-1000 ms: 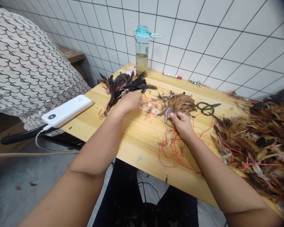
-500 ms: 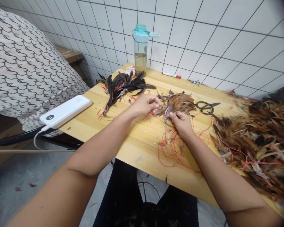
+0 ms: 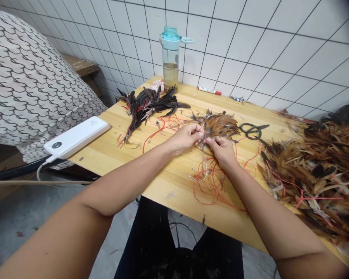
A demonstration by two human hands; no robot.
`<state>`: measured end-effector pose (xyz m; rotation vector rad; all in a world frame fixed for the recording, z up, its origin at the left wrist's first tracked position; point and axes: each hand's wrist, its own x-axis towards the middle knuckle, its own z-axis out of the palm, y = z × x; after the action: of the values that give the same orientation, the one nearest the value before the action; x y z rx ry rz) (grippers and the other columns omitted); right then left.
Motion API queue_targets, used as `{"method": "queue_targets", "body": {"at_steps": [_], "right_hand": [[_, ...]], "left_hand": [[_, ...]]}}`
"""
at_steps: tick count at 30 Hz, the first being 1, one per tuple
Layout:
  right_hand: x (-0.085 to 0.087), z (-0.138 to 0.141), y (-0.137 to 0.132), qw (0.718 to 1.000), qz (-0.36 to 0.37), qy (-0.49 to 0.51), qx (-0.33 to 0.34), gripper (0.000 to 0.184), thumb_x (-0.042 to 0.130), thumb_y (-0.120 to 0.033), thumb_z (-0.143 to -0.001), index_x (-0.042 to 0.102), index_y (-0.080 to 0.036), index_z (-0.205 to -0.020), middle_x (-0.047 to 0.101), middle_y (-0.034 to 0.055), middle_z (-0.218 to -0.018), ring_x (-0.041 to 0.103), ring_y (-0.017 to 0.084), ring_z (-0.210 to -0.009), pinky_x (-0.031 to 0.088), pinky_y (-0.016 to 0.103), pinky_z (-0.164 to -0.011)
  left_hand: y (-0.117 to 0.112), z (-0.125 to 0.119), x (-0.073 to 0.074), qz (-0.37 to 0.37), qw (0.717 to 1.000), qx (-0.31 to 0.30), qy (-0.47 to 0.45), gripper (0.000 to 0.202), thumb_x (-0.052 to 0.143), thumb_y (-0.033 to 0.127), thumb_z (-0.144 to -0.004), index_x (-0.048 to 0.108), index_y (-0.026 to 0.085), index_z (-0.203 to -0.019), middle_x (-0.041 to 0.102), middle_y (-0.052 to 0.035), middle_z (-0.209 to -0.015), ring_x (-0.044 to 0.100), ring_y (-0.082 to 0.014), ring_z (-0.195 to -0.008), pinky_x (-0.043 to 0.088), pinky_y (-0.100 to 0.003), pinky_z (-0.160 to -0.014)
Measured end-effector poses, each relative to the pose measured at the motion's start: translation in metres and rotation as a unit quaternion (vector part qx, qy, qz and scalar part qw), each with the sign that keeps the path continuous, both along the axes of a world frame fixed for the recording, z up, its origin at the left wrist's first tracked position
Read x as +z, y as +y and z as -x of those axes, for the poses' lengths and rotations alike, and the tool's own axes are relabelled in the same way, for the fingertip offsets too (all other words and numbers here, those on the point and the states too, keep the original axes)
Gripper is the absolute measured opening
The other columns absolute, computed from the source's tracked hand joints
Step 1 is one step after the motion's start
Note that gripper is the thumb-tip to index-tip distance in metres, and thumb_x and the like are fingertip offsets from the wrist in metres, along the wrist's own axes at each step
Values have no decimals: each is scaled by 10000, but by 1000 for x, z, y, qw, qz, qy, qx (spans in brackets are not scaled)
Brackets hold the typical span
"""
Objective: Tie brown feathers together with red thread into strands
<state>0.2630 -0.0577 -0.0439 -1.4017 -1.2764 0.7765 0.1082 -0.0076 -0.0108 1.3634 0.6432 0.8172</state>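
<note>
A bundle of brown feathers point(image 3: 222, 124) lies fanned out on the wooden table, its tips pointing away from me. My right hand point(image 3: 223, 151) pinches its near end between thumb and fingers, where pale quills gather. Close beside it, my left hand point(image 3: 187, 138) is closed in a pinch at the same end of the bundle; what sits between those fingertips is too small to make out. Red string point(image 3: 211, 186) lies in tangled loops below my right hand, with a white thread point(image 3: 203, 166) hanging near it. More red string curves across the table behind my left hand.
Black feather bundles point(image 3: 147, 106) lie at the back left, near a water bottle point(image 3: 170, 58). Dark scissors point(image 3: 254, 130) rest right of the bundle. A large brown feather pile point(image 3: 322, 166) covers the right side. A white power bank point(image 3: 77, 137) lies at the left edge; a marker point(image 3: 209, 90) lies by the wall.
My left hand has moved right, up to the bundle's near end, and its fingers have closed into a pinch. Red string now shows behind it. My right hand keeps its hold.
</note>
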Motion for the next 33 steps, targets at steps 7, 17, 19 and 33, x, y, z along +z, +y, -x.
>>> {"method": "queue_targets", "body": {"at_steps": [7, 17, 19, 33], "right_hand": [[-1, 0, 0, 1000, -9, 26, 13, 299, 693, -439, -715, 590, -186, -592, 627, 3, -641, 520, 129, -636, 425, 276, -653], [-1, 0, 1, 999, 18, 32, 1, 387, 736, -511, -633, 532, -189, -568, 501, -33, -561, 413, 98, -562, 368, 253, -569], [0, 0, 1, 999, 23, 38, 4, 389, 736, -534, -627, 555, -192, -590, 540, -17, -588, 451, 111, -583, 392, 263, -591], [6, 0, -2, 999, 22, 37, -7, 413, 685, -593, -677, 620, -186, -698, 509, -19, -568, 465, 124, -597, 361, 264, -551]], "left_hand": [[1, -2, -5, -8, 1000, 19, 8, 80, 585, 92, -802, 557, 121, -732, 583, 12, -642, 502, -62, -584, 381, -223, -625], [1, -3, -13, 26, 1000, 6, -15, 93, 686, 158, -717, 603, 118, -728, 587, 19, -681, 517, -69, -654, 401, -238, -707], [2, -3, -12, 21, 1000, 4, -12, 84, 678, 156, -723, 605, 117, -739, 598, 11, -696, 531, -73, -664, 413, -239, -714], [48, 54, 18, -341, 797, 149, 475, 183, 540, 208, -804, 712, 170, -851, 670, -79, -933, 591, -196, -889, 433, -304, -831]]}}
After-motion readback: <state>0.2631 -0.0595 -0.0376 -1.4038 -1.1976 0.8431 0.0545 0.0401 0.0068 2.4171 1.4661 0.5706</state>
